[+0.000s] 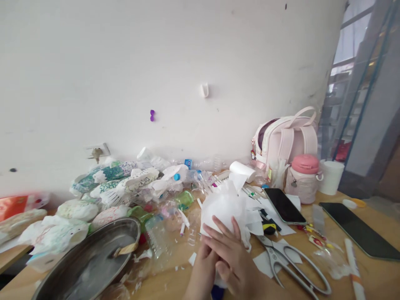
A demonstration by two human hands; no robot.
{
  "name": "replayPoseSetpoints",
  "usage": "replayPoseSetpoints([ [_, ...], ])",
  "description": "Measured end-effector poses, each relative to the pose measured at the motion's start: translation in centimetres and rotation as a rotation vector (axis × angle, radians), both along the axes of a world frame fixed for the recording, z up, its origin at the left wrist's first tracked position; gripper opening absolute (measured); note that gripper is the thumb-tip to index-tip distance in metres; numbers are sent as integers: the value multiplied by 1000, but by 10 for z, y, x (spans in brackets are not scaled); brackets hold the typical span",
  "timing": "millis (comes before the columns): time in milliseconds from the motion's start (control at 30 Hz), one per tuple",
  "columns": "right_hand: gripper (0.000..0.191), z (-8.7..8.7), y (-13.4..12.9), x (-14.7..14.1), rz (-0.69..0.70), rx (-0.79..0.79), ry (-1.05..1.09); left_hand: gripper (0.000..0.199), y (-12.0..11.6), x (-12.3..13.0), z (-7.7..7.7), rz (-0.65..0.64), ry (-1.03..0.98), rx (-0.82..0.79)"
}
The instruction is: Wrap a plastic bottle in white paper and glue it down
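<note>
A rounded bundle wrapped in white paper (223, 204) stands at the lower middle. My right hand (233, 250) lies against its near side, fingers spread over the paper. Beneath and to the left, my left hand (204, 262) is wrapped round the lower part of the bundle, partly covered by the right one. Something dark blue shows below the hands. Silver scissors (289, 260) rest to the right of the hands, with white paper scraps around them. On the left stands a dark metal basin (90, 258) with a brush (126, 249) at its right side.
Painted paper-covered fish shapes (114, 183) and plastic bottle pieces (159, 237) crowd the left and middle. At the right are a pink backpack (287, 139), a pink-lidded jar (302, 179), a white cup (331, 177), two phones (285, 205) and a marker (353, 266).
</note>
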State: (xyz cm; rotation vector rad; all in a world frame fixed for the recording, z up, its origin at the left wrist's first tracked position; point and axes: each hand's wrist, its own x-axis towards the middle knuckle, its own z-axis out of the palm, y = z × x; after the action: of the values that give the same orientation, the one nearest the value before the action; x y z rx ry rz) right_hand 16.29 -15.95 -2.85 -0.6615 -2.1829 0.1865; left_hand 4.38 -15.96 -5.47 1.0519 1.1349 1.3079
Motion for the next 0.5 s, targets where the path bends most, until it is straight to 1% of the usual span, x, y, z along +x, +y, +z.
replayPoseSetpoints([
  [33, 38, 0, 1, 1, 24, 7, 102, 25, 0, -2, 1, -10, -32, -16],
  [67, 35, -1, 3, 3, 11, 7, 229, 27, 1, -4, 2, -23, -70, -31],
  [133, 32, -3, 10, 5, -111, -50, 540, 34, 3, -6, 5, -42, -140, -43],
  [200, 32, -3, 21, 8, -254, -207, 796, 39, 5, -6, 6, -46, -177, -39],
  [233, 38, -2, 27, 10, -315, -314, 874, 40, 7, -6, 6, -46, -191, -38],
  [267, 44, 0, 33, 12, -356, -409, 933, 40, 7, -6, 6, -47, -203, -38],
  [300, 48, 2, 38, 14, -367, -515, 970, 41, 8, -6, 6, -50, -212, -39],
  [333, 48, 5, 42, 17, -351, -591, 976, 40, 8, -6, 5, -55, -218, -41],
  [367, 45, 9, 45, 19, -341, -633, 971, 40, 7, -6, 4, -60, -221, -43],
  [400, 41, 12, 46, 21, -329, -658, 955, 40, 7, -6, 2, -67, -220, -47],
  [500, 36, 17, 47, 22, -323, -646, 903, 41, 4, -4, -1, -98, -211, -64],
])
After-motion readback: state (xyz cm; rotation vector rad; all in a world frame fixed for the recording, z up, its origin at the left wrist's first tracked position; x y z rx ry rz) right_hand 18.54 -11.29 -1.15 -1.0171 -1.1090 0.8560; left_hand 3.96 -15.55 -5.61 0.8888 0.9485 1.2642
